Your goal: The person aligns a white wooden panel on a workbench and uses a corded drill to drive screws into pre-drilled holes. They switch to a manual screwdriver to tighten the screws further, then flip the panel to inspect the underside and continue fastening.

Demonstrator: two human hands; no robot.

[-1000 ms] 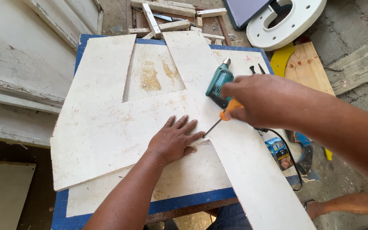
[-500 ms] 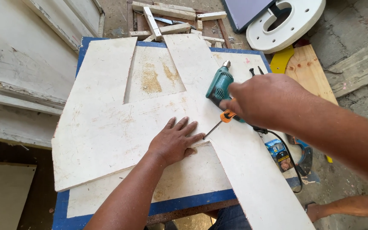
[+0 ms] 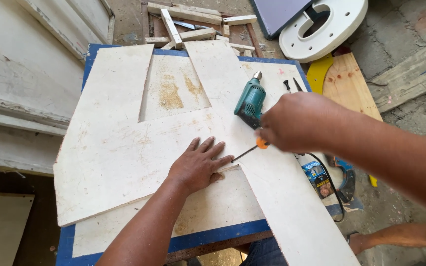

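Head view, the only 1.

Left hand (image 3: 199, 166) lies flat, fingers spread wide, palm down on the white cut-out board (image 3: 124, 148), holding nothing, just pinning the sheet where it meets the long white plank (image 3: 272, 197) running diagonally toward the viewer.

Right hand (image 3: 297, 123) is closed around the orange handle of a screwdriver (image 3: 250, 150); the thin shaft slants down-left and its tip sits at the seam just beside the left fingertips.

A teal electric drill (image 3: 250, 101) rests on the plank just behind the right hand, cord trailing off the right edge. Everything sits on a blue-edged worktable (image 3: 208, 239).

Judgement on doing this step well: keep the tip seated square in whatever it engages; the head itself is too small to see. Weight from the flat hand should stay close to the seam so the 2 boards do not shift. Fingertips are very near the tip, so a slip would run toward them; angling the shaft steeper would lessen that risk.
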